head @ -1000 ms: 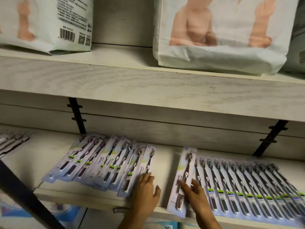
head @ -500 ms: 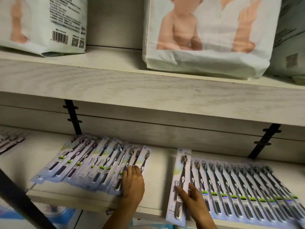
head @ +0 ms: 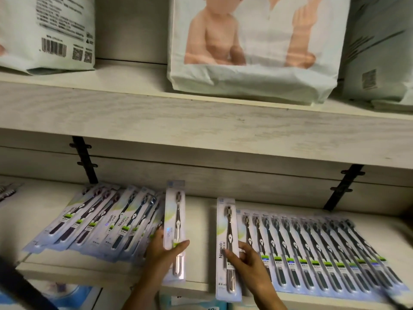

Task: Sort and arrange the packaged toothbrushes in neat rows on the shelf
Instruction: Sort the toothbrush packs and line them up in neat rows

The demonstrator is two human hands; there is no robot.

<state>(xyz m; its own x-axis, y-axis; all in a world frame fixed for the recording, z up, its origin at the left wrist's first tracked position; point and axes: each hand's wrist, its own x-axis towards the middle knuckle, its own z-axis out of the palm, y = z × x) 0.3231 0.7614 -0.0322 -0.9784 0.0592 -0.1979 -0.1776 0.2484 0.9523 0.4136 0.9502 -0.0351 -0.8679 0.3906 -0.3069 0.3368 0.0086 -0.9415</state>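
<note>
A loose, fanned pile of packaged toothbrushes [head: 96, 222] lies on the left of the lower shelf [head: 199, 238]. My left hand [head: 164, 250] grips one toothbrush pack [head: 175, 215] from that pile, lifted and held upright, thumb across its front. On the right, an overlapping row of packs [head: 317, 249] runs to the shelf's end. My right hand [head: 248, 260] rests with straight fingers on the leftmost pack of the row [head: 228, 227], which overhangs the shelf's front edge.
The upper shelf board [head: 201, 128] juts out above and carries large diaper bags [head: 252, 48]. Black brackets [head: 86, 162] stand at the back wall. A dark diagonal bar [head: 20, 287] crosses the bottom left. More toothbrush packs [head: 6, 192] lie at far left.
My left hand took one pack off the right end of the fanned pile and lifted it clear. My right hand stayed on the row's leftmost pack.
</note>
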